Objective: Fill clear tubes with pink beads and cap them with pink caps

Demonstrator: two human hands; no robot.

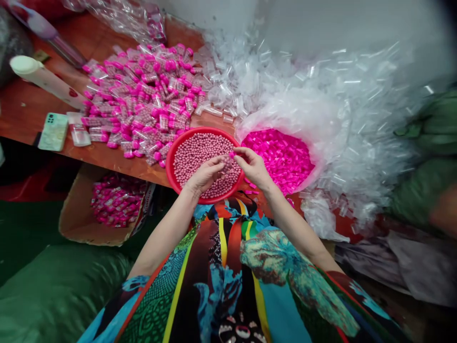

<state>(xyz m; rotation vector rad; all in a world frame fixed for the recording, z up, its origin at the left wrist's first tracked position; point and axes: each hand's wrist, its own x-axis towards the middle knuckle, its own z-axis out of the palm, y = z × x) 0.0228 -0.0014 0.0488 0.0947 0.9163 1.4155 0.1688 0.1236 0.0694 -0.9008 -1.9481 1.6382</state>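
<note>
Over the red bowl [172,166] of small pink beads [194,155], my left hand [206,176] pinches a small clear tube [226,165] with pink beads in it. My right hand [254,167] has a bright pink cap [232,154] between its fingertips, at the tube's upper end. Whether the cap is seated on the tube is too small to tell. Right of the bowl, beside my right hand, many loose pink caps [282,157] lie in an open clear plastic bag [285,112].
Filled, pink-capped tubes [143,90] are heaped on the table [21,109] at left. Clear empty tubes [357,114] spread across the right side. A phone [53,132] and a white cylindrical bottle [46,78] lie at far left. Below stands a cardboard box [76,209] with pink-capped tubes.
</note>
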